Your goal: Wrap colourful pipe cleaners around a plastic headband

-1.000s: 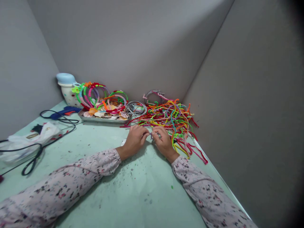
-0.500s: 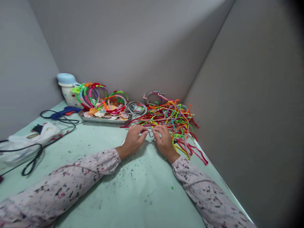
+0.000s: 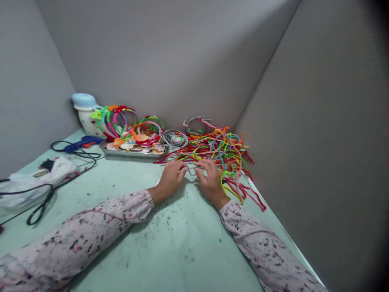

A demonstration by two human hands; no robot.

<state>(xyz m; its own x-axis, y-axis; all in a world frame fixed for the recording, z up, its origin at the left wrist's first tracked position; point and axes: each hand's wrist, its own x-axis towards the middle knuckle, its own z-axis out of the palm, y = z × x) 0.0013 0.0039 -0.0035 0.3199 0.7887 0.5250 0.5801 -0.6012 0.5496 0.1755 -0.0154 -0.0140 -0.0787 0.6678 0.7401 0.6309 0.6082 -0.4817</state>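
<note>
Left of the metal tray (image 3: 133,154), the picture's edge cuts off the plastic bag (image 3: 33,184) and black cord (image 3: 48,198); right of it, fingers (image 3: 181,166) hide the purple strand's (image 3: 192,173) ends.

Your left hand (image 3: 170,178) and right hand (image 3: 209,180) are pinching a thin purplish strand (image 3: 192,173) between them, low over the pale green table (image 3: 182,243). Just beyond your hands sprawls a tangle of colourful fuzzy stems (image 3: 225,150); to its left, bright hoops (image 3: 116,120) rest on shells (image 3: 127,146) in a metal tray (image 3: 133,154).
</note>
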